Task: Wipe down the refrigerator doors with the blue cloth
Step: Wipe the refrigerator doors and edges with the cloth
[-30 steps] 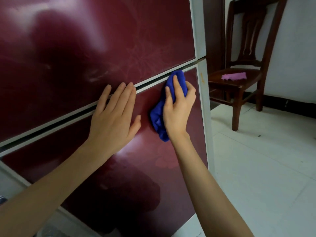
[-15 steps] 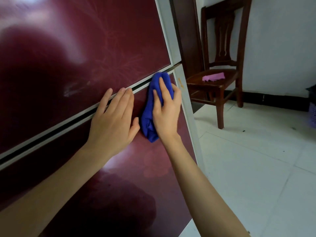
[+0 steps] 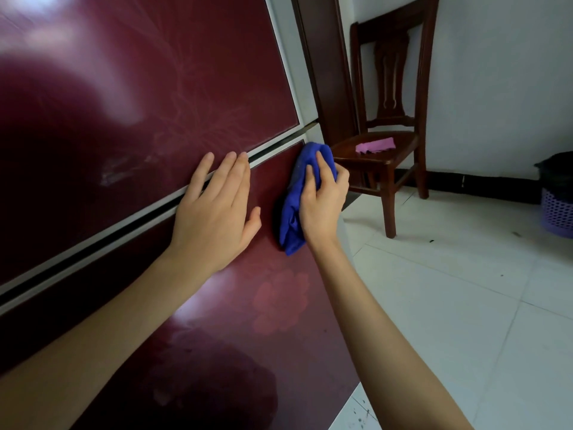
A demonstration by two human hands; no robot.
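The right hand (image 3: 322,200) is curled around a bunched blue cloth (image 3: 294,212), fingers (image 3: 321,164) folded over its top and the wrist bent so the palm presses it flat against the lower refrigerator door (image 3: 248,305). The cloth sits at that door's upper right corner, just under the seam between the two doors, and a loose fold of it hangs below the heel of the hand. The forearm runs up from the bottom right of the view.

Just left of the cloth, the left hand (image 3: 217,212) lies open and flat — fingers straight and close together, thumb splayed toward the cloth but apart from it. Its palm rests on the lower door, and its fingertips cross the pale trim strip and dark gap onto the upper refrigerator door (image 3: 139,88).

Both doors are glossy dark-red panels with faint floral line patterns, edged in light grey; they mirror soft glare and a dark shadow. A whitish smear marks the upper door left of the left hand.

Beyond the right hand stands a dark wooden chair (image 3: 390,88) with a carved slat back, a crumpled pink cloth (image 3: 375,145) on its seat. Farther right, a lilac perforated plastic basket (image 3: 558,209) sits on the white tiled floor (image 3: 465,305).
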